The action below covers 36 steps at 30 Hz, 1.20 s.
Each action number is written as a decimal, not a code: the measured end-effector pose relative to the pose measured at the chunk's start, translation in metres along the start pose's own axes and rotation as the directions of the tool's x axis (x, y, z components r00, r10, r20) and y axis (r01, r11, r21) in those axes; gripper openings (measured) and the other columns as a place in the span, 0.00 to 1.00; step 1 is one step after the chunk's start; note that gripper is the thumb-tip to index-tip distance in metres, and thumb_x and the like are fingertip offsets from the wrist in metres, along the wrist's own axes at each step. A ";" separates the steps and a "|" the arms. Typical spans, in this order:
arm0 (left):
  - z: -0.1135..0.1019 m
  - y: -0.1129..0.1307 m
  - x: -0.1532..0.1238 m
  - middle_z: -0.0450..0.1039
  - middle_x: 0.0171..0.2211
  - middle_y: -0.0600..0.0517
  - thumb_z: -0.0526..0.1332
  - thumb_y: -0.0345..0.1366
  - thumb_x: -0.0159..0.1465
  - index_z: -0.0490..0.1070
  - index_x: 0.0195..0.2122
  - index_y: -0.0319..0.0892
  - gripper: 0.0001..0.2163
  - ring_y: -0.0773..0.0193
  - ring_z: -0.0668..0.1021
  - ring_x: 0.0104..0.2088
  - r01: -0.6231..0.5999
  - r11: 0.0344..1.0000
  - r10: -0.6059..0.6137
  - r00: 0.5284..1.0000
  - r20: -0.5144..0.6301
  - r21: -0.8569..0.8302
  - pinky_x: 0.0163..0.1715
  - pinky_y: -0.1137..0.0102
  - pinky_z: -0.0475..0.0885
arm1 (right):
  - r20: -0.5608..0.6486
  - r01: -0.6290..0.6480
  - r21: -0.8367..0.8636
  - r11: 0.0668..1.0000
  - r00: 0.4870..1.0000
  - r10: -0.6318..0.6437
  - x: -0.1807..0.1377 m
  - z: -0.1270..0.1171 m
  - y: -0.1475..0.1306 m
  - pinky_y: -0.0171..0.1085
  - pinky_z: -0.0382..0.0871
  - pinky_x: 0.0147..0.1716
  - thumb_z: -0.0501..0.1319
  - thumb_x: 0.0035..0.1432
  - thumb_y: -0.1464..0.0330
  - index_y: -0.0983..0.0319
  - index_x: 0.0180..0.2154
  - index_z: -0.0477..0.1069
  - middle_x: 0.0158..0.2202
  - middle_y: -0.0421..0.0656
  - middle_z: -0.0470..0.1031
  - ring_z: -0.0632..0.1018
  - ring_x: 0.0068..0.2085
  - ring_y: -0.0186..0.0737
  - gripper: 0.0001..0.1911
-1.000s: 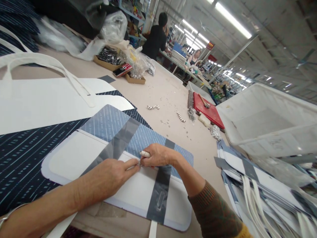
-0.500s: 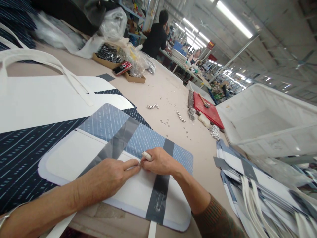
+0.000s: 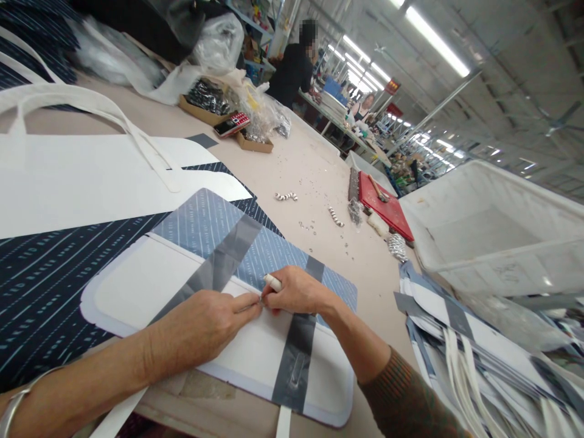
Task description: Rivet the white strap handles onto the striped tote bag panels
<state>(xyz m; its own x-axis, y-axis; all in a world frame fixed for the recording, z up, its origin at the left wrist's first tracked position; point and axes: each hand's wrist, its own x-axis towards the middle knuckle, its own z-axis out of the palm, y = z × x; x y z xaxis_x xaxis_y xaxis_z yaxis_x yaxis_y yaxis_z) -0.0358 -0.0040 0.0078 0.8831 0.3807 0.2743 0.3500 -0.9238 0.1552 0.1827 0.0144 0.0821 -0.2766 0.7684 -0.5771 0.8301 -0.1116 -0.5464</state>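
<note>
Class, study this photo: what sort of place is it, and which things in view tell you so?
Probably a bag-making factory floor: a cut bag panel on a long worktable, a stack of strapped panels, and another worker at further tables under strip lights.

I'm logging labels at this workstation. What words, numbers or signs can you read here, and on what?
No text reads clearly.
The red hanging sign: yellow marks, too blurred to read.
The white bin: faint print on its wall, too small to read.
</note>
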 end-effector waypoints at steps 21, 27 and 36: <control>-0.001 0.002 0.004 0.75 0.59 0.42 0.55 0.21 0.62 0.72 0.58 0.38 0.23 0.63 0.82 0.30 -0.032 0.997 0.026 0.996 0.084 0.070 0.25 0.67 0.74 | -0.730 0.741 0.646 0.184 0.527 0.435 -0.036 0.048 0.022 0.33 0.62 0.25 0.71 0.52 0.54 0.60 0.24 0.67 0.16 0.27 0.53 0.57 0.18 0.27 0.20; -0.001 0.002 0.003 0.75 0.60 0.44 0.55 0.21 0.63 0.71 0.58 0.39 0.22 0.63 0.82 0.32 -0.020 0.999 0.018 0.998 0.057 0.036 0.26 0.67 0.75 | -0.636 0.819 0.570 -0.062 0.488 0.598 -0.016 0.075 0.034 0.35 0.66 0.28 0.68 0.58 0.52 0.59 0.29 0.65 0.17 0.25 0.52 0.57 0.17 0.27 0.21; 0.003 0.002 0.001 0.74 0.61 0.46 0.57 0.24 0.64 0.72 0.59 0.40 0.22 0.63 0.81 0.31 -0.008 1.000 0.007 1.000 0.023 0.025 0.27 0.66 0.76 | -0.642 0.809 0.586 -0.044 0.497 0.584 -0.005 0.086 0.045 0.38 0.70 0.33 0.68 0.59 0.54 0.58 0.29 0.64 0.18 0.25 0.51 0.56 0.18 0.28 0.19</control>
<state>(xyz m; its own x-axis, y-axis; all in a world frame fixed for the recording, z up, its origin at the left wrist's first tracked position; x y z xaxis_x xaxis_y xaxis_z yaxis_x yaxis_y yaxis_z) -0.0336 -0.0056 0.0059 0.8925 0.3730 0.2535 0.3508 -0.9274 0.1296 0.1795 -0.0486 0.0080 0.6585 0.7208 -0.2162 -0.5440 0.2575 -0.7986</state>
